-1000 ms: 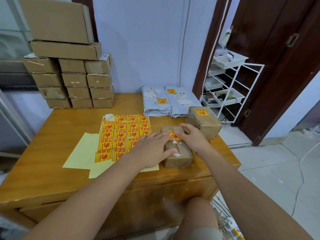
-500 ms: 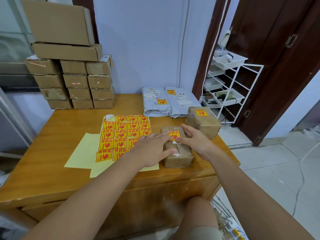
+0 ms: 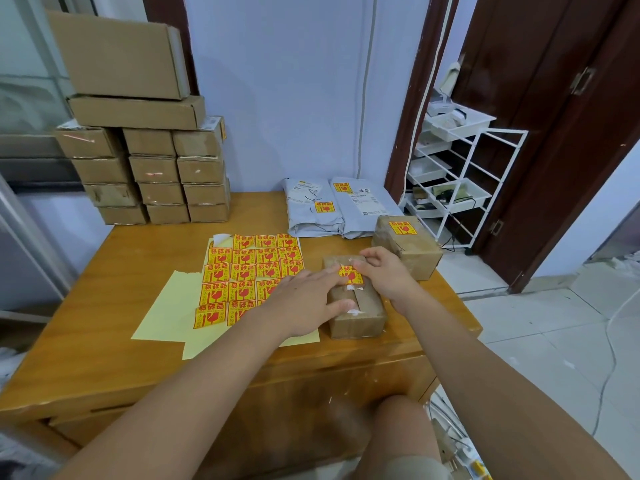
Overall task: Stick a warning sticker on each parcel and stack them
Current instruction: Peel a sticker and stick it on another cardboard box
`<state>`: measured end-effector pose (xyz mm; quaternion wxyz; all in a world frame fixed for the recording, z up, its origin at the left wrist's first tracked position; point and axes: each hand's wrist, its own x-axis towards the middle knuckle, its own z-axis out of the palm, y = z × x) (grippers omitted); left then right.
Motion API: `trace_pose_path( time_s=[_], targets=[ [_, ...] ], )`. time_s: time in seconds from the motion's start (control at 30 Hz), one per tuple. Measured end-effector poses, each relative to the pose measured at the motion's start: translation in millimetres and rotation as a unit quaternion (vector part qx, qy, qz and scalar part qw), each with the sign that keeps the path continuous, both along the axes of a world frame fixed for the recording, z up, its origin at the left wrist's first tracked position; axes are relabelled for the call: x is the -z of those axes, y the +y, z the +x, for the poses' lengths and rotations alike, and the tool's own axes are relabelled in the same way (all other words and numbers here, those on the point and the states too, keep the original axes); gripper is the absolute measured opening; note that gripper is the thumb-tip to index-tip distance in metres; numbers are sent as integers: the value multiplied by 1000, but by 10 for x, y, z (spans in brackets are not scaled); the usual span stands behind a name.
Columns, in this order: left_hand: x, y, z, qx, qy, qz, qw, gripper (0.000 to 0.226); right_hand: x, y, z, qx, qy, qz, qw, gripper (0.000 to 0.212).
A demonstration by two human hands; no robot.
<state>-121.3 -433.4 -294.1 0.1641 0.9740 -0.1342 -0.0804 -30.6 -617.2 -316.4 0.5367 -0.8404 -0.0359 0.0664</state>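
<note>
Both hands, left hand (image 3: 304,299) and right hand (image 3: 384,271), press the sticker (image 3: 350,274) onto the parcel (image 3: 356,317).

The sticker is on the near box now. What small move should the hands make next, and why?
Probably lift the near box and set it on the far box. Its sticker already lies flat under both hands, left and right, and the far box bears its own sticker too, so stacking remains.

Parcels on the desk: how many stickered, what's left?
Done: two grey mailer bags and the far brown box each carry a warning sticker. In hand: left hand and right hand press a sticker onto the near brown box. Left: stacking; the sticker sheet remains mostly full.
</note>
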Motion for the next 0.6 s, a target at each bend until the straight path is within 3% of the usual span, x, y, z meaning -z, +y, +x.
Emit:
trace_pose_path(
  time_s=[0.27, 0.4, 0.6],
  targets=[
    [2, 1, -1, 1, -1, -2, 1000, 61, -35, 51, -25, 36, 8, -3, 999, 32],
    [2, 0, -7, 0, 0, -1, 1000, 62, -18, 45, -102, 9, 6, -1, 1000, 51],
    [-3, -15, -10, -2, 2, 2, 1000, 62, -55, 104, -137, 4, -10, -41, 999, 45]
  ],
)
